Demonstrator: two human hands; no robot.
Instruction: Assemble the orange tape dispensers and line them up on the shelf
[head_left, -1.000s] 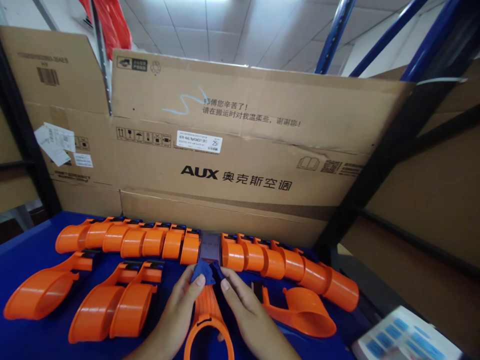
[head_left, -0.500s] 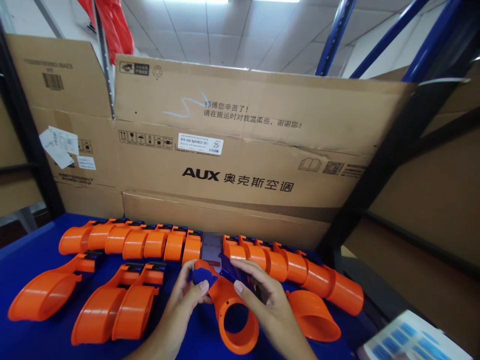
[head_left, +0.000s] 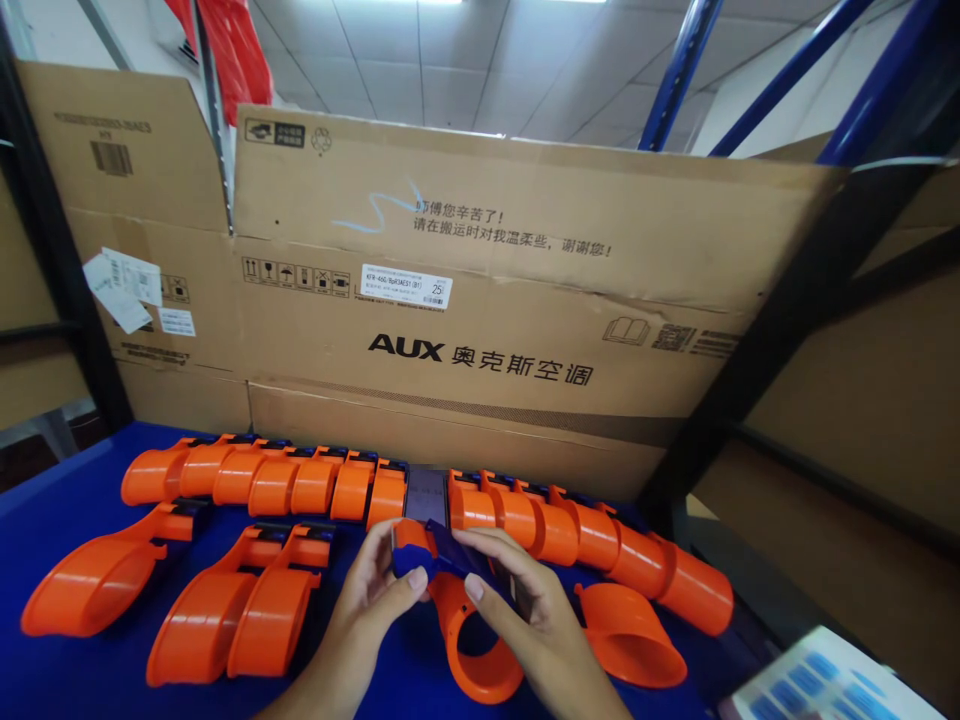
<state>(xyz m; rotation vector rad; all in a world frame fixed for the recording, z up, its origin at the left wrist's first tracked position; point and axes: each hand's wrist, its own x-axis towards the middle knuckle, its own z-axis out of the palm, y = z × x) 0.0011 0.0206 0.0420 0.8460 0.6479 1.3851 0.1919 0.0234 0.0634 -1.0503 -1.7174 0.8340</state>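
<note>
An orange plastic piece with a wide round ring (head_left: 491, 682) hangs between my hands, its ring pointing down and towards me. My left hand (head_left: 369, 590) pinches the narrow upper end of this piece, where a blue end part (head_left: 412, 560) shows beside the thumb. A flat dark blue plastic part (head_left: 448, 550) is gripped by my right hand (head_left: 536, 605), thumb in front and fingers behind. It leans against the orange piece's upper end; whether the two are joined I cannot tell. My right fingertips are partly hidden behind the blue part.
Similar orange ring pieces (head_left: 271, 487) line the back of the blue table (head_left: 82, 475) on both sides of a grey block (head_left: 426, 497). Several more lie nearer, including one at right (head_left: 630, 630). Cardboard (head_left: 480, 300) walls the back; a white-and-blue box (head_left: 832, 680) stands front right.
My right hand's dark blue part has shifted left and tilted over the orange piece's upper end. The orange ring has swung slightly right. Both hands keep their hold.
</note>
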